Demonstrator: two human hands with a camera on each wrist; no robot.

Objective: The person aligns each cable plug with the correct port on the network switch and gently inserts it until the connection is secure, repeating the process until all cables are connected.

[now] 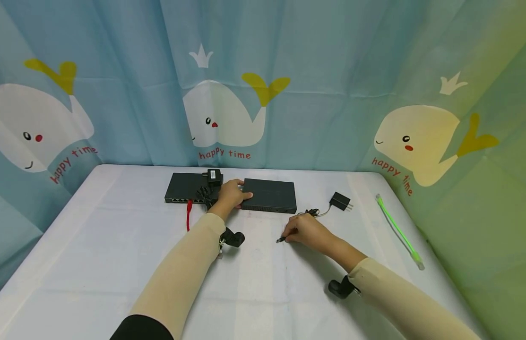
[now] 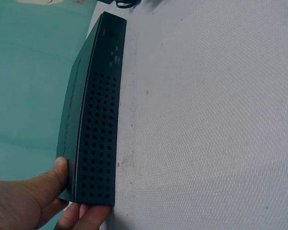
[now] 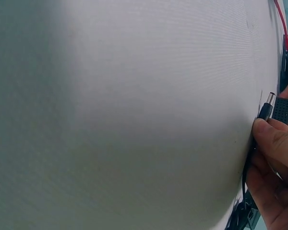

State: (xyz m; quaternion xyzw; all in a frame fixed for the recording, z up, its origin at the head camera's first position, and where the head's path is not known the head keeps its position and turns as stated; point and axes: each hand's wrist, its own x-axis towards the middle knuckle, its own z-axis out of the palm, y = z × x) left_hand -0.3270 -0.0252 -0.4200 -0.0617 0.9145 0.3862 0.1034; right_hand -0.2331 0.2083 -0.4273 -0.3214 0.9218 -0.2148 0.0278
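Observation:
A flat black network switch (image 1: pixel 269 193) lies on the white table, its side with rows of vent holes toward me. My left hand (image 1: pixel 231 194) grips its left end, thumb on top and fingers underneath in the left wrist view. In front of its right part, my right hand (image 1: pixel 309 232) pinches the barrel plug (image 3: pixel 266 111) of a power cable between thumb and fingers. The metal tip of the plug sticks out past the fingertips, apart from the switch. Behind this hand the bundled cable leads to a black power adapter (image 1: pixel 340 201) with its prongs pointing right.
A second black switch (image 1: pixel 179 185) stands at the left, a red network cable (image 1: pixel 188 212) in its front. Another power adapter (image 1: pixel 214 176) with a bundled cord lies on it. A bright green cable (image 1: pixel 398 229) lies near the table's right edge. A whale-print curtain (image 1: pixel 331 85) hangs behind.

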